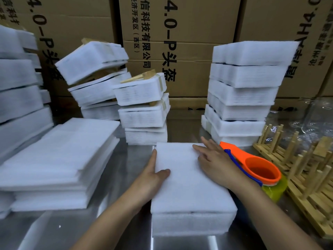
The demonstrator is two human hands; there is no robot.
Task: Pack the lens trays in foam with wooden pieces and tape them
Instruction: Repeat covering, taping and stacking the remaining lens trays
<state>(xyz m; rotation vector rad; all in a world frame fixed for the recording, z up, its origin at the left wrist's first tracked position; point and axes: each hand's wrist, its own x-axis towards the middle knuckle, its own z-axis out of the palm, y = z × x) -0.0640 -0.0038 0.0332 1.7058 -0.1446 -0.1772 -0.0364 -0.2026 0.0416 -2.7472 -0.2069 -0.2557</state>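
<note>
A white foam-wrapped bundle [187, 188] lies on the steel table right in front of me, with a thin dark seam showing along its near side. My left hand [153, 175] grips its left edge, thumb resting on the top sheet. My right hand [214, 162] lies flat with spread fingers on the top right part. An orange and blue tape dispenser [255, 166] sits just right of my right wrist. Wooden racks [306, 179] lie further right.
A pile of loose foam sheets [59, 159] lies at the left. Stacks of packed foam bundles stand behind: a leaning one [95, 76], a middle one [144, 107] with wooden sticks on top, and a tall one [243, 91]. Cardboard boxes [180, 33] form the back wall.
</note>
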